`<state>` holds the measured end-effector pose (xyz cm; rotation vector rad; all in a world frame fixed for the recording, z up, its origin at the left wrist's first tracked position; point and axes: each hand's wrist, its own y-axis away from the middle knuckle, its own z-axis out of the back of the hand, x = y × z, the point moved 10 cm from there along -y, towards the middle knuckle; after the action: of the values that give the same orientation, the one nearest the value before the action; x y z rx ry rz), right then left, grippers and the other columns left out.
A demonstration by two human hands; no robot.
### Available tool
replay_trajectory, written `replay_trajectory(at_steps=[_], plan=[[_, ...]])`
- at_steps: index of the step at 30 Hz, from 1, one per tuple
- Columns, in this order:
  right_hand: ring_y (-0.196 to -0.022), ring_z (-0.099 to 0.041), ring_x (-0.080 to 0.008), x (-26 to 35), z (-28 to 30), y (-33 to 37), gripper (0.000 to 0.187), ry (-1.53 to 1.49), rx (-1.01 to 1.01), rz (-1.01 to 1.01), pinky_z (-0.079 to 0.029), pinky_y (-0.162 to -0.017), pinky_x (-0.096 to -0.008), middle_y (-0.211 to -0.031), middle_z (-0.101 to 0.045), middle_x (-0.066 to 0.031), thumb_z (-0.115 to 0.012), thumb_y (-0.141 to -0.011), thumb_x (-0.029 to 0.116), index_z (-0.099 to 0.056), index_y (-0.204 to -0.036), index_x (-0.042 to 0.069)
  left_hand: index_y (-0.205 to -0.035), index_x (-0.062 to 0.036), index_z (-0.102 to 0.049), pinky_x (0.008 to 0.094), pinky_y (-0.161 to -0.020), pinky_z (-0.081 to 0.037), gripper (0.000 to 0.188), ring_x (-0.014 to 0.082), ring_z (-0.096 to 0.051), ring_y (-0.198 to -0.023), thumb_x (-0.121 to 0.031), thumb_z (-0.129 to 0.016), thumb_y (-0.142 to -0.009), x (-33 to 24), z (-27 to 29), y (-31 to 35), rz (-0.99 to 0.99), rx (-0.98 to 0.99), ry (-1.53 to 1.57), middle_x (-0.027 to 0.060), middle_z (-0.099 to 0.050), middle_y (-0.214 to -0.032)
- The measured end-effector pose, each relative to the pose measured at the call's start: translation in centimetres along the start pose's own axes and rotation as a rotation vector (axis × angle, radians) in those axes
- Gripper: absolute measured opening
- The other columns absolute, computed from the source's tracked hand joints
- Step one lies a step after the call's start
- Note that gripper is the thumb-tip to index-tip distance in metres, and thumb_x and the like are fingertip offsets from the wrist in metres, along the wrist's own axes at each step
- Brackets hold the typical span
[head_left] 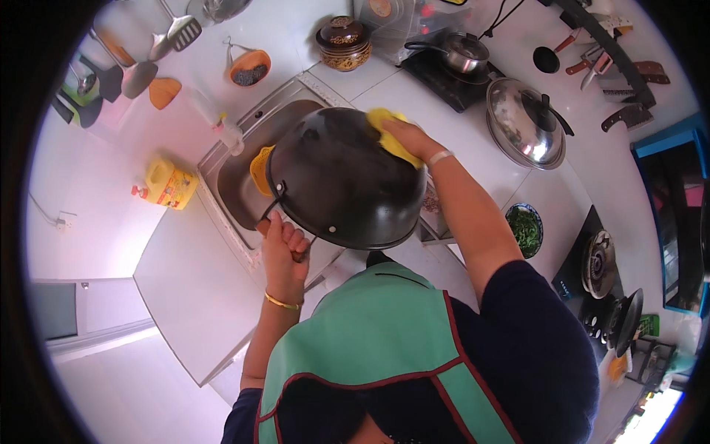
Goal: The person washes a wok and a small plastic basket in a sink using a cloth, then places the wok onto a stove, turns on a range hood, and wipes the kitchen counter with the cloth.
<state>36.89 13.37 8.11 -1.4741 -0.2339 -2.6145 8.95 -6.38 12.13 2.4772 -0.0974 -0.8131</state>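
With our left hand (285, 250) we are grasping firmly the brown handle (263, 227) of the black wok (344, 181), which is tilted and partly covers the sink (240, 194). Our right hand (409, 139) holds a yellow cloth (380, 121) against the wok's far side. On the worktop (464, 122), a lidded pan (521, 124) stands to the right.

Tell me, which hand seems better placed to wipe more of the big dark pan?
Probably the right hand: it has the yellow cloth against the outside of the dark pan. The left hand grips the brown handle, so it seems better suited to steadying.
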Motion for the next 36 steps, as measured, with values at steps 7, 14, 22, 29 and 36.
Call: replay_trajectory(at_steps=[7,14,22,29,36], plan=[[-0.086,-0.061,-0.0197,-2.3,-3.2,14.7,0.038,-1.084,-0.171,-0.558,-0.050,-0.078,-0.0331,-0.098,-0.063,-0.0080,-0.041,-0.094,0.036,-0.054,-0.111,0.004,-0.079,-0.0166,-0.040,0.0189,-0.037,-0.022,0.019,0.0034,-0.025,-0.041,-0.019,-0.053,-0.092,-3.5,-3.8,-0.6,-0.044,0.170,-0.091,-0.0068,-0.029,-0.055],[-0.098,-0.058,-0.0252,2.3,-4.3,12.1,0.038,-1.233,0.030,-0.473,-0.046,-0.089,-0.0362,-0.108,-0.059,-0.0137,-0.034,-0.096,0.027,-0.046,-0.121,0.000,-0.086,-0.0096,-0.045,0.0218,-0.039,-0.031,0.019,0.0063,-0.037,-0.042,-0.018,-0.061,-0.085,-5.7,-16.0,0.7,-0.101,0.450,-0.607,-0.0043,-0.038,-0.057],[-0.109,-0.052,-0.0278,4.0,-10.7,2.7,0.044,-1.575,0.147,-0.471,-0.043,-0.095,-0.0408,-0.121,-0.053,-0.0130,-0.032,-0.097,0.036,-0.044,-0.125,0.003,-0.082,-0.0085,-0.048,0.0374,-0.056,-0.045,0.015,0.0270,-0.059,-0.062,-0.012,-0.062,-0.077,-2.7,-16.2,-6.9,-0.784,0.625,-1.920,0.0066,-0.056,-0.066],[-0.108,-0.053,-0.0277,-3.1,-22.0,-2.7,0.041,-1.706,0.033,-0.606,-0.042,-0.095,-0.0410,-0.118,-0.054,-0.0114,-0.034,-0.097,0.035,-0.044,-0.123,0.006,-0.084,-0.0112,-0.051,0.0379,-0.058,-0.049,0.010,0.0272,-0.062,-0.067,-0.017,-0.058,-0.078,0.7,-8.4,-15.2,-0.751,0.596,-2.103,0.0067,-0.060,-0.071],[-0.089,-0.061,-0.0227,-8.2,-25.1,2.3,0.031,-1.114,0.228,-0.760,-0.051,-0.079,-0.0362,-0.099,-0.060,-0.0093,-0.045,-0.094,0.028,-0.050,-0.112,0.004,-0.082,-0.0125,-0.053,0.0381,-0.062,-0.049,0.019,0.0276,-0.062,-0.070,-0.028,-0.063,-0.078,2.6,0.2,-17.1,-0.549,0.792,-2.174,0.0065,-0.060,-0.075]])
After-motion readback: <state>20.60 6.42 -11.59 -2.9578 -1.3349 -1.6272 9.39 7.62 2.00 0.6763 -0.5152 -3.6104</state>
